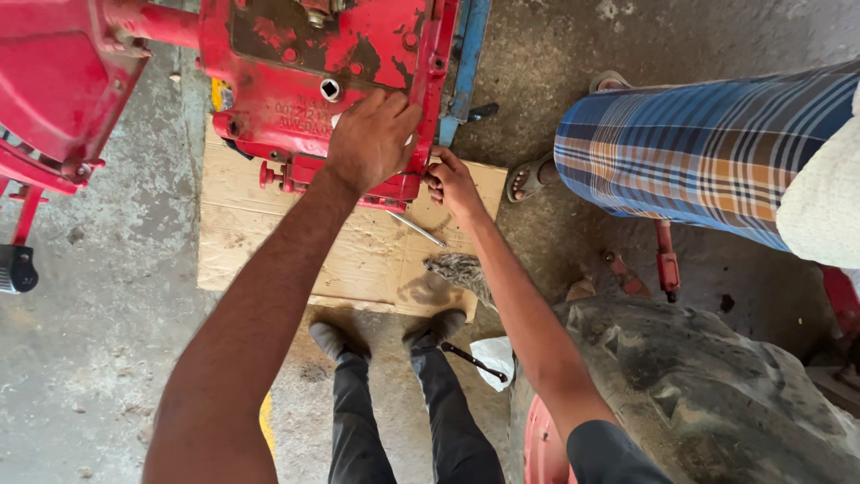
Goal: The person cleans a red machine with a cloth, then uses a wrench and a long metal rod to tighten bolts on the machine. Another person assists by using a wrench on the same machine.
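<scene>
Red housing [305, 90], its paint worn to bare patches, stands on cardboard [269, 233] over the concrete floor. My left hand [372, 139] lies spread flat against its lower edge, gripping nothing. My right hand [451, 184] is pinched at the housing's bottom right corner, just above a metal rod [417, 229]; whether it holds a bolt I cannot tell, since my fingers cover that spot. Another person's checked cloth [708, 152] and a tyre [708, 394] fill the right side, both cut off.

Open cardboard [269, 242] lies below the red housing [313, 81] — tyre [708, 394] and a bystander's checked leg [699, 152] crowd the right.
</scene>
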Motion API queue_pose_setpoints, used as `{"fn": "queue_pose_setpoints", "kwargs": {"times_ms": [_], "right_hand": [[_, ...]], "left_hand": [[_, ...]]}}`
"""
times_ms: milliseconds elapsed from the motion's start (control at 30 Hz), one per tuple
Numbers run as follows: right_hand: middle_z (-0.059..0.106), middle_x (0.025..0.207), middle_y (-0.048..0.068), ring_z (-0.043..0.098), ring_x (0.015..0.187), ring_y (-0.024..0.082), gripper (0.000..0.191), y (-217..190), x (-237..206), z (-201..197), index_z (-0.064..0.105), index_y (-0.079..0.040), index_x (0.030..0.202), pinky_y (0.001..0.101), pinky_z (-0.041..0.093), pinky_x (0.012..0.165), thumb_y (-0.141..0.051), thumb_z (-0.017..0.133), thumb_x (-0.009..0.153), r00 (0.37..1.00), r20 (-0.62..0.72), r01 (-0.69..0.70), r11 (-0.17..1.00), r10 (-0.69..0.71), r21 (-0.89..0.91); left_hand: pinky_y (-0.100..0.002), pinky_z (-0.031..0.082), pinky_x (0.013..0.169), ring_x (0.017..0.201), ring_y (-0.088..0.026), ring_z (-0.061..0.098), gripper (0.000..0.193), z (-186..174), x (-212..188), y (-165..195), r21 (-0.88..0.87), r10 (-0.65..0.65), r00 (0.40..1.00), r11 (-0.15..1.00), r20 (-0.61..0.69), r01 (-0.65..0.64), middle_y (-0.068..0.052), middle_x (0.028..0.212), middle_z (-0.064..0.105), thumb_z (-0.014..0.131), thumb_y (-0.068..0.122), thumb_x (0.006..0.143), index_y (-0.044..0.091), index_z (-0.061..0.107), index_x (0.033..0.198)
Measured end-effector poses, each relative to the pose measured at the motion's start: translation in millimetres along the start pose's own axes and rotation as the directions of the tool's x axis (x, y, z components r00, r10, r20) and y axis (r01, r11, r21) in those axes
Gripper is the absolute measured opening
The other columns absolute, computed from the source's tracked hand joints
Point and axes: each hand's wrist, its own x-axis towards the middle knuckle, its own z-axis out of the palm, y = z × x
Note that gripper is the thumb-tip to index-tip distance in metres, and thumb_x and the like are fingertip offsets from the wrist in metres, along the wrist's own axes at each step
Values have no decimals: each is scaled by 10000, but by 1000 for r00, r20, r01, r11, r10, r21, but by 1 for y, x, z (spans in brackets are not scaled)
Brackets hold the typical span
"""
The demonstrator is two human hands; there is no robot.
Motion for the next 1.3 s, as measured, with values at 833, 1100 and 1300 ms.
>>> {"fn": "queue_pose_setpoints", "kwargs": {"times_ms": [833, 1100, 1300], "right_hand": [[612, 853, 4, 484, 633, 102, 132, 26, -9, -19, 668, -97, 943, 276, 402, 559, -122, 777, 872, 972, -209, 187, 880, -103, 436], [683, 1079, 73, 538, 713, 116, 235, 57, -75, -53, 634, -90, 1134, 263, 456, 601, -103, 720, 916, 969, -2, 221, 861, -247, 458], [621, 1134, 121, 565, 805, 143, 453, 78, -153, -27, 518, -11, 1370, 223, 432, 570, -91, 712, 969, 932, 238, 154, 894, -273, 422]], "left_hand": [[-391, 571, 714, 996, -244, 594, 331, -2, -2, 2, 21, -14, 1000, 1000, 17, 14, -27, 1008, 587, 790, 194, 777, 121, 648, 1067], [-384, 566, 740, 1009, -257, 594, 345, 30, -9, -14, -34, 65, 996, 997, -67, -67, -39, 1110, 633, 762, 198, 796, 131, 658, 1119], [-419, 542, 783, 1030, -296, 591, 218, 55, 2, -20, -16, 109, 989, 994, -100, -111, -98, 1079, 624, 672, 177, 898, 92, 655, 1098]]}}
